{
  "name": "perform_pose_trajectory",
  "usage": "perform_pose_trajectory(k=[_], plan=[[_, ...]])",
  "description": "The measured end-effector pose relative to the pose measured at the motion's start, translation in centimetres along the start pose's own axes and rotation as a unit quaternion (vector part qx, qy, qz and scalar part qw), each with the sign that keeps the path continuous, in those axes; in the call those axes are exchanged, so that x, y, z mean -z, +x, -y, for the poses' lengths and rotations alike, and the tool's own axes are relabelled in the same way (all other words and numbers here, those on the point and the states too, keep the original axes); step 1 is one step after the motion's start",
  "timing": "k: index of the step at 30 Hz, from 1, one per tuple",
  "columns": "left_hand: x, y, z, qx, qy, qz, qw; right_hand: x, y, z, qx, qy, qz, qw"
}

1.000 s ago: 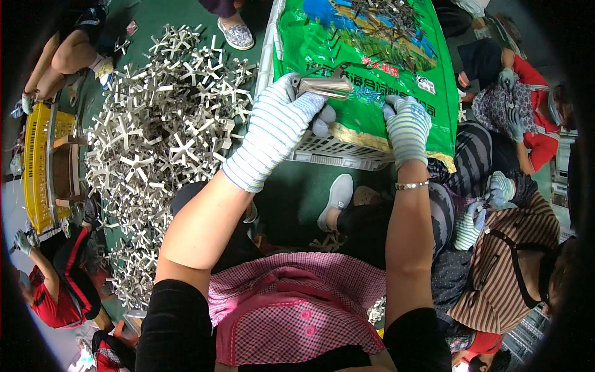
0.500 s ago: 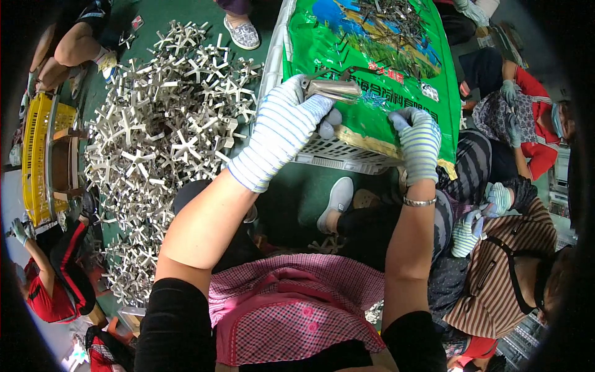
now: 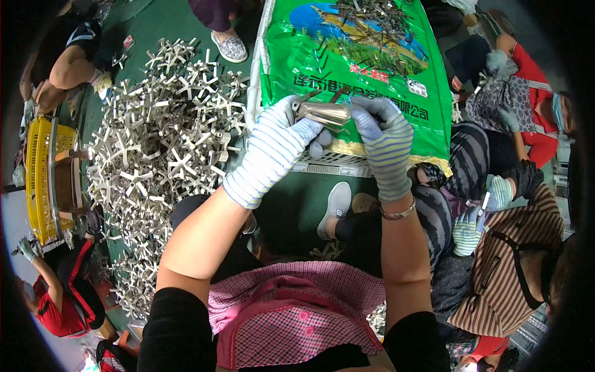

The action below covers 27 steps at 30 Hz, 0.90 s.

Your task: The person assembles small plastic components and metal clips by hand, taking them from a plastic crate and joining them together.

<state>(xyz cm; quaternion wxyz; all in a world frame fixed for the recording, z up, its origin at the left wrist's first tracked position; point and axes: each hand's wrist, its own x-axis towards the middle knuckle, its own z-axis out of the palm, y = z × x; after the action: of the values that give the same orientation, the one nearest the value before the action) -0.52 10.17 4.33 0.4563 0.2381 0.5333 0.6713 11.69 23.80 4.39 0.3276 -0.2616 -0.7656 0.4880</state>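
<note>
My left hand (image 3: pixel 268 149), in a striped knit glove, grips a shiny, tapered metal part (image 3: pixel 325 114) from its left end, thumb along its near side. At the part's other end, the fingers of my gloved right hand (image 3: pixel 387 146) are pinched together and touch it. Whether they grip the part itself or something small is hidden. Both hands are above the near edge of a green printed sack (image 3: pixel 282 59). Dark thin metal pieces (image 3: pixel 381 28) are heaped on the sack's far part, and a few lie scattered nearer my hands.
The sack lies over a white plastic crate (image 3: pixel 331 165). To the left, a large heap of pale star-shaped metal parts (image 3: pixel 164 149) covers the green floor. A yellow basket (image 3: pixel 38 177) is at far left. Several people sit around, one in a striped top (image 3: pixel 505 266) close on my right.
My right hand has moved left from the sack's near right edge to the metal part's end. The left hand and the part have dropped slightly lower in the picture, and the view has shifted.
</note>
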Motion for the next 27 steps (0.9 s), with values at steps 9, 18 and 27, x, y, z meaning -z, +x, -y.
perform_pose_trajectory(k=[9,18,27], plan=[[-1.5,-0.3,-0.1,-0.032,0.019,-0.030,0.999,-0.7,-0.3,1.2,-0.103,0.151,-0.032,0.983],[-1.3,-0.6,0.8,-0.163,0.229,-0.080,0.956,-1.8,-0.7,1.2,-0.082,0.155,-0.082,0.981],[-1.4,-0.6,1.2,-0.039,0.054,-0.021,0.998,-2.6,-0.6,0.9,-0.112,0.263,-0.072,0.956]])
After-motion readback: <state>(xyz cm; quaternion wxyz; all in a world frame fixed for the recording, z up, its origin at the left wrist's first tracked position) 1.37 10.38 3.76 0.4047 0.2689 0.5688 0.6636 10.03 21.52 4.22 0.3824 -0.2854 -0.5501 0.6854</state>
